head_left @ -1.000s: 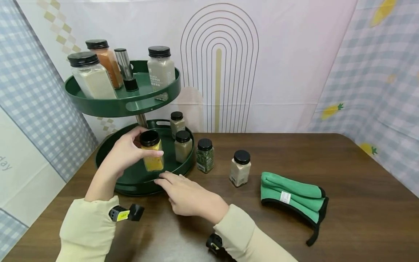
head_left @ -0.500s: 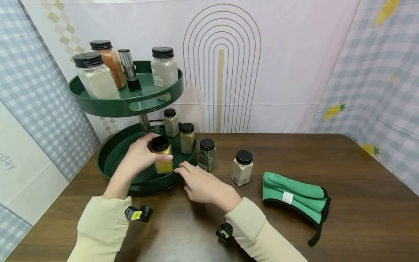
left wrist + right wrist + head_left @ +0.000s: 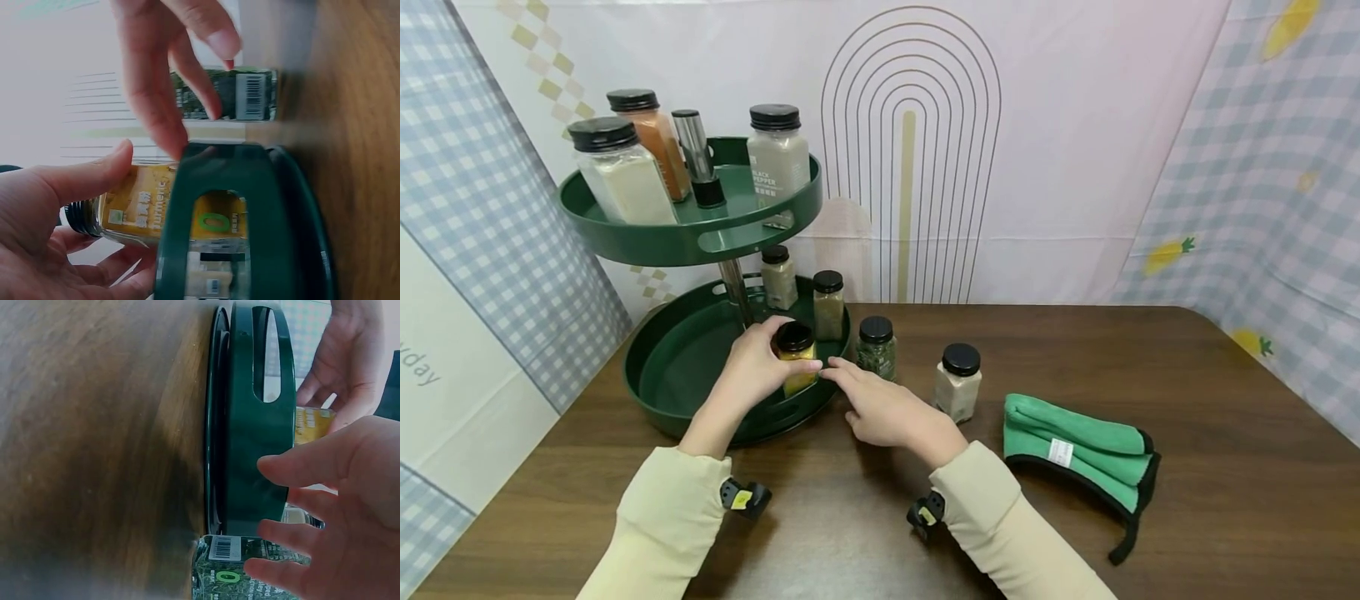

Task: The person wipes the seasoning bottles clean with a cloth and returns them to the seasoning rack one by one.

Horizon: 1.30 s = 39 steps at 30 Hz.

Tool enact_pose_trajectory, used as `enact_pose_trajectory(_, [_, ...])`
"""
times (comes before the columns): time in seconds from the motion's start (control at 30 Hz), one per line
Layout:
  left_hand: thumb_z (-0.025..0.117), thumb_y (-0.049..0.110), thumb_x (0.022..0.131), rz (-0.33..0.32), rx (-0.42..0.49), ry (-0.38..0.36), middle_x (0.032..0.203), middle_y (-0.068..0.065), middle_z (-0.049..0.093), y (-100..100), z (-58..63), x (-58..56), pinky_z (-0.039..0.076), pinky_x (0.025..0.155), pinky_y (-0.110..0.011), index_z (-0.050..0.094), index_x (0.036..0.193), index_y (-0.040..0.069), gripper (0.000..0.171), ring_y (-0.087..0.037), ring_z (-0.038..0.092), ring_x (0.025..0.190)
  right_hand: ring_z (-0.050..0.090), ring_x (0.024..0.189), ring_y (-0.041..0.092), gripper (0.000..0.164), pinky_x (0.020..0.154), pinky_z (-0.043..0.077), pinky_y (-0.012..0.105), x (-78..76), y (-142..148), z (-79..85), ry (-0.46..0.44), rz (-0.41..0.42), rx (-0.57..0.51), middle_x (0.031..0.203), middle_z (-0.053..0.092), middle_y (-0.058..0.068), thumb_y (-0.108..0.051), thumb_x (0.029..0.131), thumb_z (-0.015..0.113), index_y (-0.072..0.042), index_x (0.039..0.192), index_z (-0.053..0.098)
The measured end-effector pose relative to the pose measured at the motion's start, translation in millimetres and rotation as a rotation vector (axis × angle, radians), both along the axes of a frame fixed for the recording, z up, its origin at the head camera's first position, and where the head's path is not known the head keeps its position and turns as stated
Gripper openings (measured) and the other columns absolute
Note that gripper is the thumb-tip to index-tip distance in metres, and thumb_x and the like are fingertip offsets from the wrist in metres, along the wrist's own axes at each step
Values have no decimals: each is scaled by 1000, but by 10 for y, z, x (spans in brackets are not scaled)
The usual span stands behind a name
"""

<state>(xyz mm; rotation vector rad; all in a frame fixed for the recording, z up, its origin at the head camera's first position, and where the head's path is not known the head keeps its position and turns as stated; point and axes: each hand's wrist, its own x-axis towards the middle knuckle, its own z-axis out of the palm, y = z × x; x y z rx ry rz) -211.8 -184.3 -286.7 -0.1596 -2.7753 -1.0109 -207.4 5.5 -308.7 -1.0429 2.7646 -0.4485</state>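
Observation:
My left hand (image 3: 747, 367) grips a turmeric jar (image 3: 798, 380) with a black lid, thumb on the near side. The jar stands within the rim at the front right of a green two-tier rack's lower tray (image 3: 658, 392). Its label "Turmeric" (image 3: 144, 200) shows in the left wrist view, where the tray's rim hides part of the glass. My right hand (image 3: 883, 410) is at that rim, its thumb (image 3: 300, 465) along the outer wall and the other fingers loosely extended. Beside it, a jar of green herbs (image 3: 877, 354) stands on the table.
Two small jars, one farther back (image 3: 778, 279) and one nearer (image 3: 828, 308), stand on the lower tray. The upper tray (image 3: 647, 243) holds larger jars and a steel-and-black cylinder (image 3: 696, 154). Right of the rack are a pale-filled jar (image 3: 957, 387) and a folded green cloth (image 3: 1075, 450).
The lower tray has turned, carrying its two small jars back and leftward. My left hand and the turmeric jar have moved right along the front. My right hand has shifted right and back.

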Motion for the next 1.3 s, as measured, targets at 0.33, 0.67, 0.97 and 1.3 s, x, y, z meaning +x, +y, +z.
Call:
enact_pose_trajectory(0.33, [74, 29, 78, -50, -67, -33, 117, -23, 58, -25, 35, 3, 43, 90, -52, 49, 125, -1, 61, -38, 54, 107, 33, 136, 20, 61, 80, 49, 40, -18, 2, 2, -26, -42, 30, 156, 15, -6, -10, 93, 52, -22, 146, 26])
enact_pose_trajectory(0.67, [69, 28, 83, -53, -71, -60, 127, -26, 50, -1, 48, 18, 41, 93, -53, 38, 135, -1, 67, -40, 50, 114, 48, 125, 23, 62, 61, 46, 32, -69, 2, -30, -22, -53, 14, 156, 14, -5, -11, 93, 53, -18, 147, 24])
enact_pose_trajectory(0.97, [64, 28, 87, -60, -57, -70, 125, -24, 51, 28, 54, 28, 45, 87, -48, 37, 137, 0, 63, -35, 53, 106, 62, 87, 20, 65, 58, 44, 32, -84, 41, -45, -49, -65, 3, 157, 9, -6, -12, 93, 54, -18, 148, 21])
enact_pose_trajectory(1.3, [63, 30, 88, -25, -67, -109, 139, -30, 30, 60, 209, 122, 40, 94, -54, 22, 144, 1, 76, -42, 44, 117, 47, 125, 20, 55, 103, 38, 39, 124, 272, 379, -183, 47, -33, 149, 34, 5, -18, 97, 49, -20, 147, 26])
